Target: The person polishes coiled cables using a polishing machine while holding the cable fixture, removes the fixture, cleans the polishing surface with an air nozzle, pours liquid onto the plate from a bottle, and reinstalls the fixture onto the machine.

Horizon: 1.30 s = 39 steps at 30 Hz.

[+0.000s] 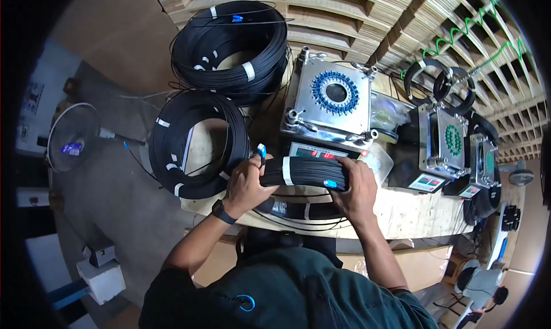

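My left hand [244,187] and my right hand [359,192] grip opposite ends of a coil of black cable [313,169], bound with white tape, above the table's front edge. A blue connector [262,150] sticks up by my left thumb. Another blue connector [330,184] lies against the coil's side near my right fingers. Just behind the coil stands a metal machine [313,114] with a ring of blue connectors [351,94] in its top plate and a red digital display. Under my hands, part of another black coil [321,211] rests on the wooden table [396,214].
Black cable coils stand at the left, one in front [163,142] and a taller stack [229,79] behind. Two more machines with green connector rings [452,138] are at the right. Wooden pallets [321,19] line the back. A round dish on a stand [72,137] is far left.
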Each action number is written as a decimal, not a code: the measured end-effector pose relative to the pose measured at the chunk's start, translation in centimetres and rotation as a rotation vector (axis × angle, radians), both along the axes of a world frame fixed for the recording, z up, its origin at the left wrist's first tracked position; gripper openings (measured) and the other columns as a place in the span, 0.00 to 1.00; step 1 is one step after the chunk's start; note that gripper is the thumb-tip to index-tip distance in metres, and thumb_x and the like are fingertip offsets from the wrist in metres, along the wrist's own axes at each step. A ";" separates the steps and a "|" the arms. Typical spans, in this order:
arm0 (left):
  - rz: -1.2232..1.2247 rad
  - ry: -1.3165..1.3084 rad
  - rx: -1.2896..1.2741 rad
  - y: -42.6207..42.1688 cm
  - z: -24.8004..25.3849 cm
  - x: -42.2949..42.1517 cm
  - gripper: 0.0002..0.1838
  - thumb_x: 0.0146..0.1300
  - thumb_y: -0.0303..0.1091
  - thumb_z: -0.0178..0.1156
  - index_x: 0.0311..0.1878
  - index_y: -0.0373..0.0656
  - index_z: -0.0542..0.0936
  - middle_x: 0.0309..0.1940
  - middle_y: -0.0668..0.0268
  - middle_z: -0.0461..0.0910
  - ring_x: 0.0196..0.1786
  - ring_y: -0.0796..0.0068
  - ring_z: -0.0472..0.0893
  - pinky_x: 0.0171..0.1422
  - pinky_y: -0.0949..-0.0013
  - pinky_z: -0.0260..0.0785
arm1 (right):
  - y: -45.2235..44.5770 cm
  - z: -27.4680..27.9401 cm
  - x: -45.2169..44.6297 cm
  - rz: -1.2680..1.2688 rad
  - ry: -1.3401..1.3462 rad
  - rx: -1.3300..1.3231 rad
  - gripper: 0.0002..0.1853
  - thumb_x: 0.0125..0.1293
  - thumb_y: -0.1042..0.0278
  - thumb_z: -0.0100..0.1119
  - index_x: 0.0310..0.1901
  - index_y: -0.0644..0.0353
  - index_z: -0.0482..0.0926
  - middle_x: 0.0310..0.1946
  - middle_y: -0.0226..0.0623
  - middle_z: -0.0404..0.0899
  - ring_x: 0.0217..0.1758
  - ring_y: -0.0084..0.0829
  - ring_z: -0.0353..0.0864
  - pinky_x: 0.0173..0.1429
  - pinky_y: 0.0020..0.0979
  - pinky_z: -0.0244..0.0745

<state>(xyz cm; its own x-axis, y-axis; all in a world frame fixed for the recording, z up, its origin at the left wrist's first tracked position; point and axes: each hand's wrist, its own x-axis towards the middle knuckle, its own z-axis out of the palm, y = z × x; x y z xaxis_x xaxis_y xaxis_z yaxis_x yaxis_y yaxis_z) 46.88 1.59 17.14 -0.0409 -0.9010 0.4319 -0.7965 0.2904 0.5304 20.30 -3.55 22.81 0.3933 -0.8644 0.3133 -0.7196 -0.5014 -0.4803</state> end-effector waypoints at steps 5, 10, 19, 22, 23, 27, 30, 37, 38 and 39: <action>0.111 0.014 0.026 1.5 0.3 -0.9 0.34 0.41 0.35 0.80 0.50 0.41 0.71 0.33 0.64 0.72 0.33 0.54 0.78 0.38 0.56 0.72 | 2.8 -3.9 -3.7 -0.211 -0.100 0.014 0.35 0.43 0.72 0.78 0.56 0.60 0.74 0.41 0.46 0.77 0.45 0.52 0.80 0.50 0.43 0.76; 0.128 0.298 -0.154 3.1 -4.6 -0.7 0.36 0.47 0.41 0.81 0.51 0.38 0.67 0.33 0.61 0.71 0.32 0.57 0.75 0.39 0.59 0.71 | 5.6 -8.0 -6.0 -0.289 -0.366 -0.080 0.33 0.48 0.74 0.75 0.58 0.61 0.72 0.45 0.50 0.81 0.48 0.48 0.85 0.51 0.39 0.80; 0.124 0.308 -0.206 -3.7 2.2 -1.0 0.41 0.50 0.55 0.78 0.48 0.34 0.64 0.35 0.47 0.76 0.38 0.44 0.78 0.43 0.53 0.72 | 0.2 -0.7 -5.7 -0.274 -0.513 -0.043 0.39 0.51 0.59 0.81 0.63 0.61 0.70 0.52 0.52 0.80 0.54 0.46 0.83 0.58 0.40 0.77; 0.204 0.183 -0.191 -7.0 4.9 -0.5 0.43 0.52 0.60 0.76 0.49 0.31 0.64 0.38 0.38 0.77 0.44 0.35 0.79 0.50 0.50 0.73 | -3.9 1.2 -5.1 -0.269 -0.358 -0.191 0.41 0.55 0.49 0.77 0.64 0.65 0.70 0.57 0.57 0.76 0.60 0.53 0.77 0.64 0.43 0.72; 0.201 0.183 -0.204 -7.8 5.2 -0.4 0.43 0.52 0.60 0.76 0.49 0.31 0.64 0.38 0.38 0.77 0.44 0.35 0.79 0.50 0.50 0.73 | -5.2 1.3 -5.1 -0.273 -0.345 -0.177 0.42 0.55 0.46 0.76 0.64 0.65 0.69 0.58 0.58 0.75 0.61 0.53 0.77 0.65 0.44 0.72; 0.187 0.262 -0.137 -13.4 0.9 0.9 0.45 0.56 0.70 0.67 0.48 0.30 0.66 0.41 0.36 0.77 0.50 0.35 0.79 0.56 0.50 0.71 | -9.0 -0.1 -5.1 -0.284 -0.319 -0.186 0.45 0.58 0.39 0.71 0.67 0.63 0.67 0.60 0.59 0.73 0.65 0.55 0.73 0.68 0.45 0.69; 0.205 0.405 -0.012 -14.7 -0.9 0.5 0.37 0.70 0.68 0.51 0.46 0.32 0.67 0.40 0.38 0.78 0.48 0.36 0.79 0.52 0.49 0.69 | -11.8 -3.6 -5.9 -0.310 -0.437 -0.097 0.34 0.71 0.42 0.56 0.68 0.60 0.67 0.62 0.59 0.72 0.66 0.55 0.72 0.70 0.43 0.66; 0.250 0.402 -0.218 -14.1 -1.1 0.0 0.22 0.80 0.49 0.43 0.46 0.35 0.70 0.37 0.44 0.80 0.45 0.38 0.80 0.47 0.47 0.69 | -11.0 -5.1 -5.5 -0.289 -0.496 -0.311 0.20 0.81 0.58 0.40 0.59 0.64 0.76 0.47 0.58 0.78 0.52 0.57 0.76 0.57 0.46 0.70; 0.257 0.375 -0.197 -14.2 -1.1 0.3 0.21 0.80 0.46 0.42 0.45 0.34 0.71 0.36 0.44 0.81 0.45 0.39 0.80 0.47 0.47 0.69 | -11.0 -5.2 -5.5 -0.319 -0.516 -0.356 0.20 0.82 0.59 0.39 0.57 0.64 0.77 0.45 0.57 0.78 0.50 0.58 0.76 0.55 0.46 0.70; 0.256 0.371 -0.197 -14.1 -1.0 0.5 0.21 0.80 0.46 0.42 0.45 0.34 0.71 0.36 0.44 0.81 0.45 0.39 0.80 0.47 0.47 0.69 | -11.1 -5.3 -5.8 -0.331 -0.502 -0.419 0.20 0.81 0.59 0.40 0.56 0.65 0.78 0.45 0.56 0.79 0.48 0.55 0.77 0.54 0.43 0.71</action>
